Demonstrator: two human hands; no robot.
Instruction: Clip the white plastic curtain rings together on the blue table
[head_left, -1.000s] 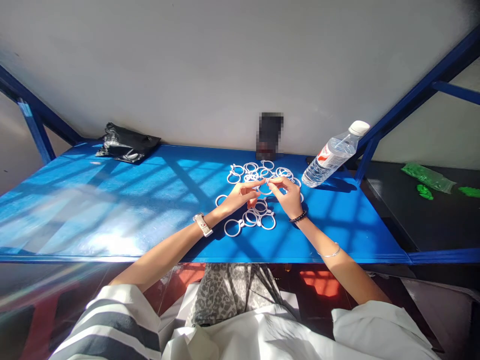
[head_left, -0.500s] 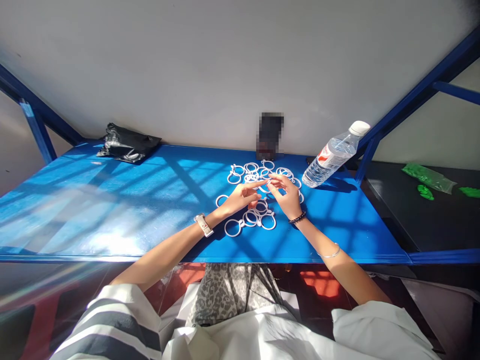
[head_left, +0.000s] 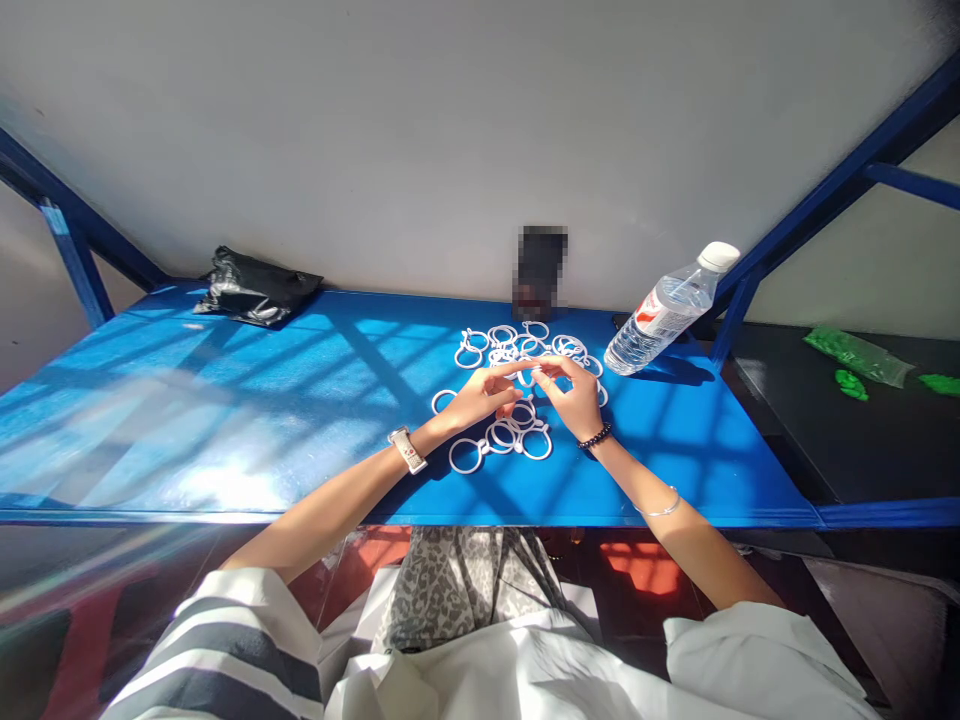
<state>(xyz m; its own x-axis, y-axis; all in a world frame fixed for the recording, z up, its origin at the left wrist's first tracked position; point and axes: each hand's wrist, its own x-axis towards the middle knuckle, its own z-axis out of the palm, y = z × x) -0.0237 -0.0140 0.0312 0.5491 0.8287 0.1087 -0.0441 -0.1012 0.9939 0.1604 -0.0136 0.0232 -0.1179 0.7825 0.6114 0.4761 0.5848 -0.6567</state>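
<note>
My left hand (head_left: 486,394) is bent, its index finger reaching right to the fingertips of my right hand (head_left: 574,394). Thumb and forefinger of the right hand pinch together at that spot. Between the two hands shows part of a white plastic ring (head_left: 526,379), largely covered by fingers. Several more white rings with small eyelets lie about: a heap (head_left: 502,337) behind the hands, a group (head_left: 466,456) in front, and a lone ring (head_left: 443,402) left of my left hand.
The rings lie on a blue table (head_left: 315,420). At the right stands a water bottle (head_left: 660,312) with a white cap. A pixelated dark object (head_left: 540,270) leans against the wall. A black plastic bag (head_left: 259,287) is at the back left, and green items (head_left: 855,355) rest on a dark surface.
My right fingers have dipped slightly and bent more at the meeting point with my left index finger. The left hand and the loose rings look the same.
</note>
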